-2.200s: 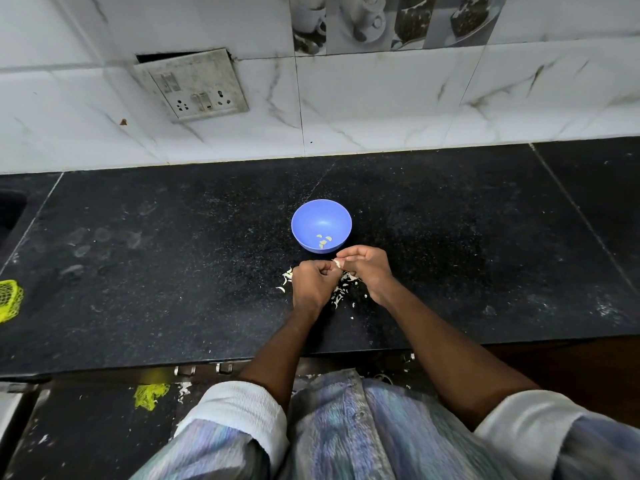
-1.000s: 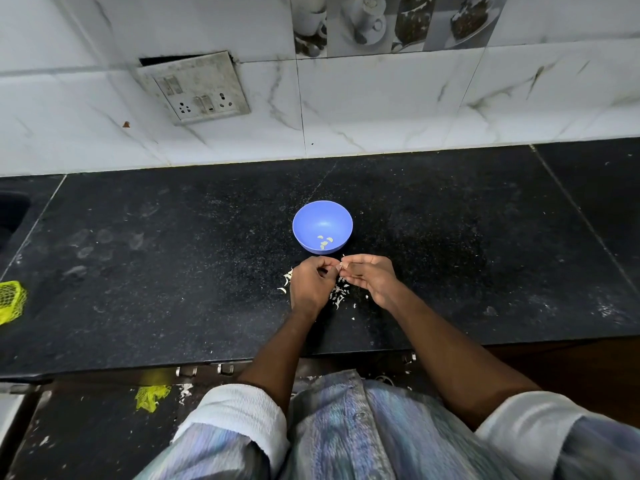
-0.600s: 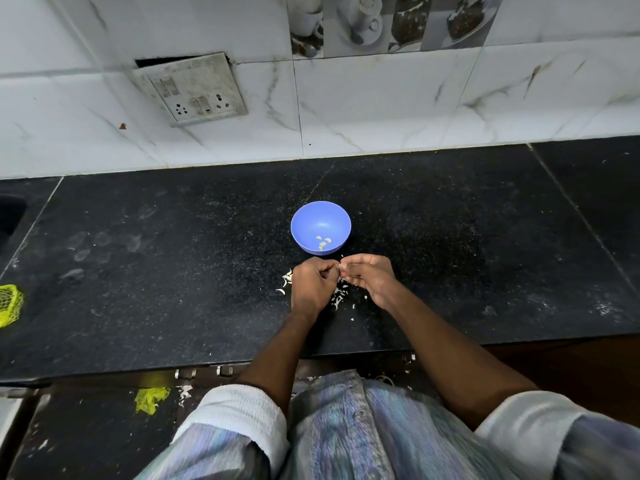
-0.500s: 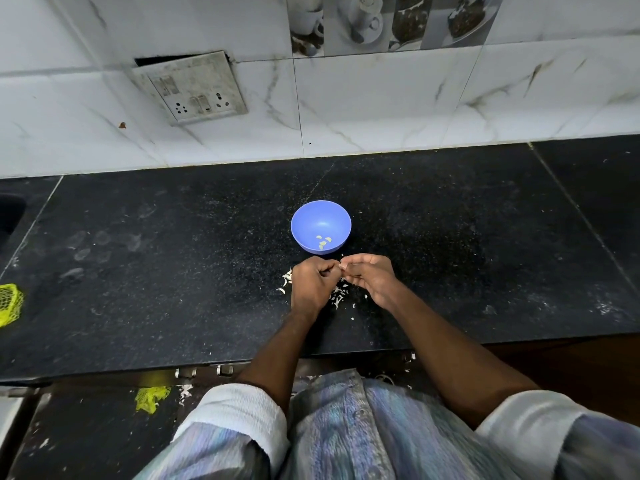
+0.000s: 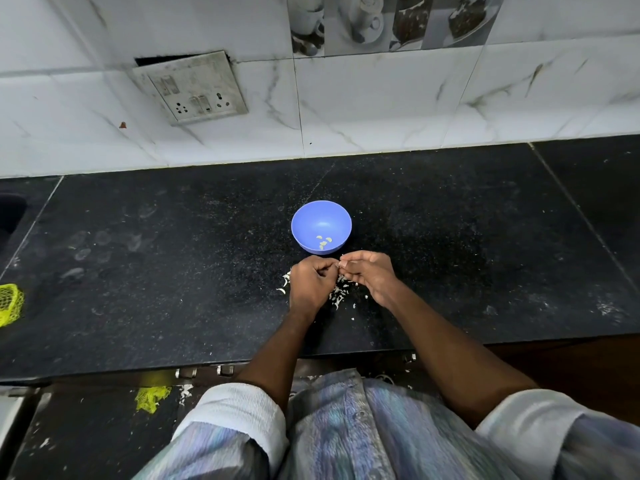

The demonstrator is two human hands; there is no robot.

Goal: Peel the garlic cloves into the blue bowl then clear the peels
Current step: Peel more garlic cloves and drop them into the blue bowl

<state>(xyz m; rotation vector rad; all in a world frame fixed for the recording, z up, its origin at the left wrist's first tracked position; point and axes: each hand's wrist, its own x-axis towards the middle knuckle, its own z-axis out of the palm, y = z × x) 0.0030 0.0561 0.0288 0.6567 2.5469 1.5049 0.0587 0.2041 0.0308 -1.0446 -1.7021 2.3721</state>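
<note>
A blue bowl (image 5: 321,226) stands on the black counter (image 5: 173,271) with several peeled garlic cloves (image 5: 323,242) in its bottom. Just in front of it my left hand (image 5: 310,287) and my right hand (image 5: 370,273) meet fingertip to fingertip, both with curled fingers pinching a small garlic clove (image 5: 339,266) that is mostly hidden between them. White garlic peels (image 5: 337,296) lie scattered on the counter under and around my hands.
A yellow mesh bag (image 5: 9,304) lies at the counter's far left edge, beside a dark sink opening (image 5: 10,213). A tiled wall with a switch plate (image 5: 192,88) closes off the back. Yellow scraps (image 5: 150,396) lie below the counter's front edge.
My hands have stayed in front of the bowl, working the clove between the fingertips; they lowered slightly since the earliest frame. The bowl has not moved.
</note>
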